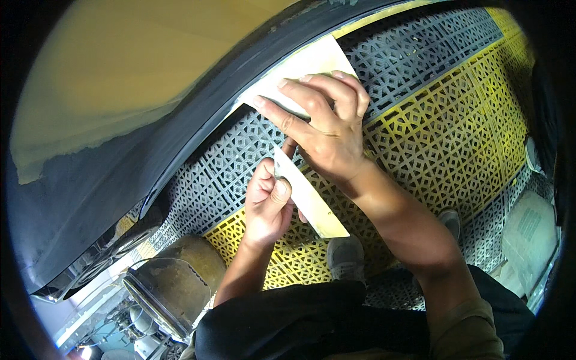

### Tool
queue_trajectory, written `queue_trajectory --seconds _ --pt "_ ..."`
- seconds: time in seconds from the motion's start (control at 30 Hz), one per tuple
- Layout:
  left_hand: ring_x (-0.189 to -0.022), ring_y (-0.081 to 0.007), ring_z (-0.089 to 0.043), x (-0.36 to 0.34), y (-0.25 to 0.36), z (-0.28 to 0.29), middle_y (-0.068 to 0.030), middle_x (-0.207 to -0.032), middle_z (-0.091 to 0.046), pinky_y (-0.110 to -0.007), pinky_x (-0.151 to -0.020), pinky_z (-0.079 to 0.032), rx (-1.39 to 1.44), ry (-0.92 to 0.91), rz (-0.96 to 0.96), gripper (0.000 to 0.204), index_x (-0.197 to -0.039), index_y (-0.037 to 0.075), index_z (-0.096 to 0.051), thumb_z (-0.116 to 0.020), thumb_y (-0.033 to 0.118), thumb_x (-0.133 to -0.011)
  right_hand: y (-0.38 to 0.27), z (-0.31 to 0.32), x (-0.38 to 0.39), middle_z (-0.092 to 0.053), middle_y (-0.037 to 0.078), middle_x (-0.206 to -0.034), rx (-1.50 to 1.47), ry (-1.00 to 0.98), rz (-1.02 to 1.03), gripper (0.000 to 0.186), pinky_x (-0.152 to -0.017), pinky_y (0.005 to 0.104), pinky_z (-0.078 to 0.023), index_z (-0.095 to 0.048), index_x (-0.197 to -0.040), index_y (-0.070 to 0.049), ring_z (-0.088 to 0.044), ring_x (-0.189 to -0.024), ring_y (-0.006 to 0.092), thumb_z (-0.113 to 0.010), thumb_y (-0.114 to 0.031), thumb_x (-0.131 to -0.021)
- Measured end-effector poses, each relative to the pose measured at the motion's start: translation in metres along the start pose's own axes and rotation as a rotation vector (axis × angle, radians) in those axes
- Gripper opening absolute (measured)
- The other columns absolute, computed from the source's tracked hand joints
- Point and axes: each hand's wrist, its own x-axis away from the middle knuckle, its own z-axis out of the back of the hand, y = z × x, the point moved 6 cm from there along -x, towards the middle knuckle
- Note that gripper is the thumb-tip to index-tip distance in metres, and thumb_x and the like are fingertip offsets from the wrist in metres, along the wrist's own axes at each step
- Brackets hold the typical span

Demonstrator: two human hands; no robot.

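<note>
My left hand (268,207) grips a thin, flat, pale-yellow plate (312,204), with the thumb on its face and the fingers behind. The plate tilts down toward the right. Farther up, my right hand (330,126) has its fingers spread over a wider pale, flat sheet (309,63); its thumb is partly hidden below. That sheet lies along the lower edge of a dark curved car panel (162,129); whether it touches the panel I cannot tell. A broad yellow-beige coated patch (132,66) covers much of the panel.
Grey and yellow grid tiles (444,138) cover the floor. A round, stained bucket (186,276) stands at lower left, near cluttered gear (144,321). My shoe (346,258) shows below the hands. At the right edge lies a pale greenish, rounded package (529,231).
</note>
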Motion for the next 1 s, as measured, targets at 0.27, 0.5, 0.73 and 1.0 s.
queue_trajectory --seconds 0.27,0.5,0.73,1.0 --pt "-0.064 -0.0142 -0.069 0.009 -0.018 0.011 -0.0263 -0.160 -0.039 -0.023 -0.052 -0.056 0.060 0.050 0.039 0.019 -0.112 0.007 -0.055 -0.063 0.022 -0.105 0.005 -0.004 0.023 -0.063 0.001 -0.124 -0.004 -0.165 -0.068 0.037 -0.108 0.0466 -0.031 -0.077 -0.119 -0.025 -0.052 -0.121 0.0231 -0.066 -0.027 -0.084" --pt "-0.076 -0.0091 -0.069 0.032 0.001 0.012 -0.0299 -0.164 -0.031 -0.019 -0.060 -0.053 0.019 0.069 -0.030 0.030 -0.117 0.004 -0.056 -0.066 0.028 -0.103 -0.023 -0.001 0.016 -0.064 -0.004 -0.124 -0.009 -0.044 0.006 0.038 -0.111 0.0446 -0.032 -0.079 -0.120 -0.028 -0.052 -0.120 0.0181 -0.062 -0.035 -0.086" --pt "-0.074 -0.0110 -0.069 0.035 0.014 0.012 -0.0318 -0.165 -0.025 -0.023 -0.059 -0.056 0.057 0.080 -0.074 0.030 -0.118 0.003 -0.055 -0.066 0.026 -0.103 -0.039 -0.004 0.008 -0.064 -0.006 -0.125 -0.019 0.016 -0.013 0.034 -0.113 0.0472 -0.030 -0.078 -0.119 -0.030 -0.053 -0.122 0.0170 -0.059 -0.032 -0.090" --pt "-0.066 -0.0151 -0.070 0.029 0.019 0.016 -0.0322 -0.165 -0.025 -0.025 -0.057 -0.057 0.020 0.049 -0.087 0.027 -0.123 0.003 -0.054 -0.059 0.024 -0.106 -0.036 -0.012 0.003 -0.064 -0.007 -0.126 -0.003 0.002 0.005 0.034 -0.114 0.0465 -0.029 -0.078 -0.119 -0.031 -0.052 -0.123 0.0163 -0.059 -0.032 -0.090"
